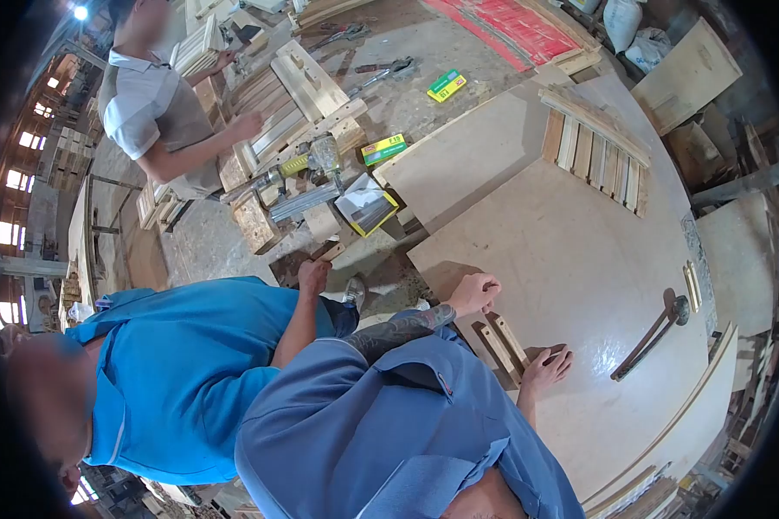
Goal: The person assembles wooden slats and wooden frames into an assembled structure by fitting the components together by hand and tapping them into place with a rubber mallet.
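Observation:
My left hand (474,294) is raised just above the near edge of the pale wooden board (580,259), its fingers curled together. Whatever may be inside those fingers is too small to make out. Two short wooden strips (504,342) lie side by side at the board's edge, between my hands. Beside their lower end, my right hand (548,367) rests on the board with its fingers stretched out and apart. A hammer (653,336) with a dark handle lies farther right on the same board.
A slatted wooden frame (597,151) sits at the far corner. Small wooden strips (692,286) lie at the right edge. To my left, a person in bright blue (182,372) holds a wooden piece (331,253). A nail gun (307,160) and yellow-green boxes (383,149) lie beyond, near another person (164,104).

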`<state>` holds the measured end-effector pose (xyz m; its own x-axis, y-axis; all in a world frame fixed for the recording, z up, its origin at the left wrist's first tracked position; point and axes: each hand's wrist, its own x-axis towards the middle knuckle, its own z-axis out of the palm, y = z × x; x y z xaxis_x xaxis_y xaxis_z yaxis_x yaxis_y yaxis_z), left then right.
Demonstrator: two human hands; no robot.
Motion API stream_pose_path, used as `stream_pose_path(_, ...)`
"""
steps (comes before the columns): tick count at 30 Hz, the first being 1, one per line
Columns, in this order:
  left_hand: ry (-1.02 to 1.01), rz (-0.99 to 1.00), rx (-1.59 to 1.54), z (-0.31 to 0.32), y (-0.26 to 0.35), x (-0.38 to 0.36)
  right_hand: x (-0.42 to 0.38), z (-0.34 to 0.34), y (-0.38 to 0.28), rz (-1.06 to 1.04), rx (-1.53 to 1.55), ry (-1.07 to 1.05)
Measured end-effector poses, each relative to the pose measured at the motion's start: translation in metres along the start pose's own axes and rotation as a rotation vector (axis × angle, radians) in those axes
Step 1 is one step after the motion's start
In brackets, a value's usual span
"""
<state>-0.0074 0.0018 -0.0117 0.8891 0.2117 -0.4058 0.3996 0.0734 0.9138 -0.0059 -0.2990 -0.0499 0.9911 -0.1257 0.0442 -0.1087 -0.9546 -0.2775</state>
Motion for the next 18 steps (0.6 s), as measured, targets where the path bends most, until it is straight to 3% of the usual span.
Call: stream_pose_path(18,-0.01,0.003,0.012,-0.0002,-0.0038,0.0013,0.0009,0.0039,0.0024,-0.011,0.005,0.026)
